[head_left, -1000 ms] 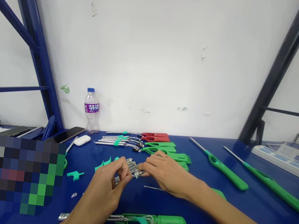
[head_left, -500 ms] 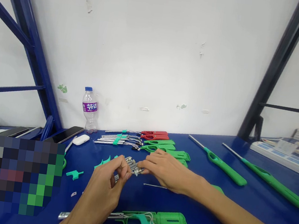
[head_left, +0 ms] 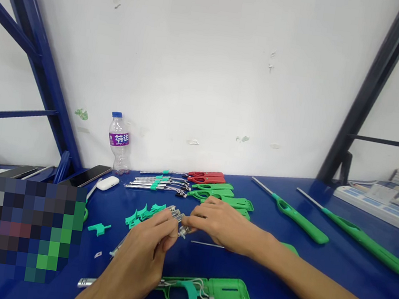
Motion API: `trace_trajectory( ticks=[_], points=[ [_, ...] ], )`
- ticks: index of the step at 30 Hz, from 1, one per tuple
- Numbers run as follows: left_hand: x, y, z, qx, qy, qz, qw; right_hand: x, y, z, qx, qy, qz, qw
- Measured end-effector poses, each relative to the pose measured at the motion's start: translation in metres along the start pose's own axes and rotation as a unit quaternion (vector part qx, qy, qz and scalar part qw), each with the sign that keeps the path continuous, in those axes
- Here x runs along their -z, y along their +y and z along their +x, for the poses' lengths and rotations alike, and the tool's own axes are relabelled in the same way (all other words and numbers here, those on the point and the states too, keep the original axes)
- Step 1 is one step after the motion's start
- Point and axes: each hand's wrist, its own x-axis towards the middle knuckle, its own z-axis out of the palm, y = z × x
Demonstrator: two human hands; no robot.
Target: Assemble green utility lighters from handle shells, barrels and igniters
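Note:
My left hand has its fingers curled in over a cluster of slim metal-and-clear parts; anything in its grip is hidden. The fingertips of my right hand pinch a small metal-and-clear part beside that cluster. In front of my hands lies an open green lighter half-shell, fitted with a teal trigger, white wires and a metal tube that passes behind my left wrist. Several loose teal triggers are heaped beyond my left hand, and a single teal trigger lies apart to the left.
Several metal rod assemblies with wires lie at the back, beside red shells and green shells. Two long green lighters are to the right. A bottle, a white case and a phone stand back left.
My left hand has turned slightly, its fingers curling further under, and the teal trigger heap shows more fully. My right hand stays almost in place. The view has shifted slightly.

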Motion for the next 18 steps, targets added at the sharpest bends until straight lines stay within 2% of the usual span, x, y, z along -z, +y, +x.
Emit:
trace_trajectory(
  ticks=[7,18],
  points=[
    [-0.002,0.004,-0.001,-0.001,-0.022,0.005,1.000,0.001,-0.004,-0.001,0.007,-0.001,0.016,1.000],
    [0.003,0.002,-0.004,0.046,-0.060,-0.042,0.996,-0.011,-0.008,-0.001,0.016,0.005,0.026,1.000]
  ],
)
